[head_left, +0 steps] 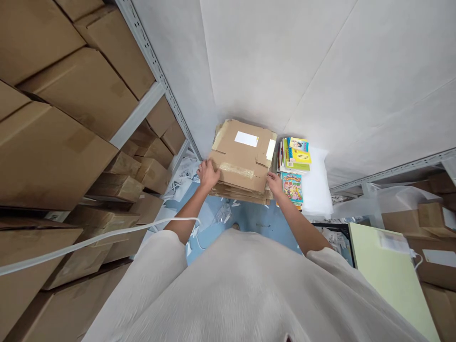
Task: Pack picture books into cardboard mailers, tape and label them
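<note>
A flattened cardboard box [237, 156] lies on top of a stack of cardboard sheets [245, 190] against the wall. It bears white labels and a strip of clear tape along its near side. My left hand [209, 175] grips its near left corner, thumb on top and fingers round the edge. At the near right corner, my right hand [275, 184] pinches the edge between thumb and fingers. Just right of the stack is a pile of colourful books [295, 156], with another picture book [292, 186] nearer to my right hand. The undersides of the held corners are hidden.
Shelves of cardboard boxes [57, 152] rise close on my left, and a white cable [107, 235] crosses over my left arm. Paper scraps [183, 175] and clear plastic [223, 213] litter the blue floor. A pale green tabletop [388, 275] stands at right, beside more boxes [436, 251].
</note>
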The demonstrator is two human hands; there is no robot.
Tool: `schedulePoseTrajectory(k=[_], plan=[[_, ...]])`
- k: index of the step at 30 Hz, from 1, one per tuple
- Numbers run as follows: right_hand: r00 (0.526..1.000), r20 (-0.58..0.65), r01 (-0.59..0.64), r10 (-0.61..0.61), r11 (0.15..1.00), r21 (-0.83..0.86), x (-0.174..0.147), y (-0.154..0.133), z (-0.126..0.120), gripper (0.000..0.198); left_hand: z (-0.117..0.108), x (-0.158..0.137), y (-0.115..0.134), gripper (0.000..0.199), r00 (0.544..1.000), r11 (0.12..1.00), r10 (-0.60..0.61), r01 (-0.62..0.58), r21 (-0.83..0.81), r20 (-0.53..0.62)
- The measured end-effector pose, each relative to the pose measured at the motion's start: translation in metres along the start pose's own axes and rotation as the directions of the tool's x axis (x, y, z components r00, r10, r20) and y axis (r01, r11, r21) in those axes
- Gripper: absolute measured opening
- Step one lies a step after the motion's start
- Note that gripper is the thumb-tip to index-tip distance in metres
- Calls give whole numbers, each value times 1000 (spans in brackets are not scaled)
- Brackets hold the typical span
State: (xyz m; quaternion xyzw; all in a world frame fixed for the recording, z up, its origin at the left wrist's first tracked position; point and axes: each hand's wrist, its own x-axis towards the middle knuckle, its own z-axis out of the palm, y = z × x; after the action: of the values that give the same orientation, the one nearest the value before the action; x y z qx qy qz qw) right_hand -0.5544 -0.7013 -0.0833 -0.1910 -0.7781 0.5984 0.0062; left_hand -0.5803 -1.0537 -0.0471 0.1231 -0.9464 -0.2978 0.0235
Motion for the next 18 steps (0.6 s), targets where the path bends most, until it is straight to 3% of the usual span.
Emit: schedulePoseTrajectory(k=[4, 10, 18], plan=[[999, -2, -47, 47, 997, 60, 1, -2, -3, 43, -12, 10, -1, 63, 999, 998, 21, -24, -66, -49], [997, -24, -63, 67, 991, 120, -3, -10, -3, 41, -28, 29, -5, 47, 984, 967, 154, -169, -188, -93], [999, 8, -37, 36, 979, 200, -10, -24, -5, 43, -31, 33, 3, 39, 994, 961, 66, -85, -264, -82]])
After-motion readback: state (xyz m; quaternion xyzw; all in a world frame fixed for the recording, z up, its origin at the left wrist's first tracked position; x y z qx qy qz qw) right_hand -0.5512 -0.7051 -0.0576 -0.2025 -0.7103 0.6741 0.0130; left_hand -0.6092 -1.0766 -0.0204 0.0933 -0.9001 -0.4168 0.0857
